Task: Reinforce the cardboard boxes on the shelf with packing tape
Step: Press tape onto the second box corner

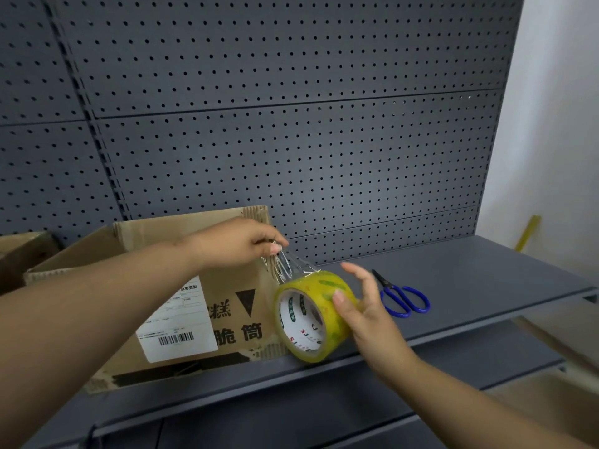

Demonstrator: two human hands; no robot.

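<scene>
An open cardboard box with a white barcode label and black print stands on the grey shelf. My right hand grips a yellowish roll of clear packing tape just right of the box's front corner. My left hand pinches the loose end of the tape, a short crumpled strip stretched up from the roll near the box's right edge.
Blue-handled scissors lie on the shelf right of the roll. A second cardboard box sits at the far left. Grey pegboard backs the shelf. More cardboard shows on a lower level at the right.
</scene>
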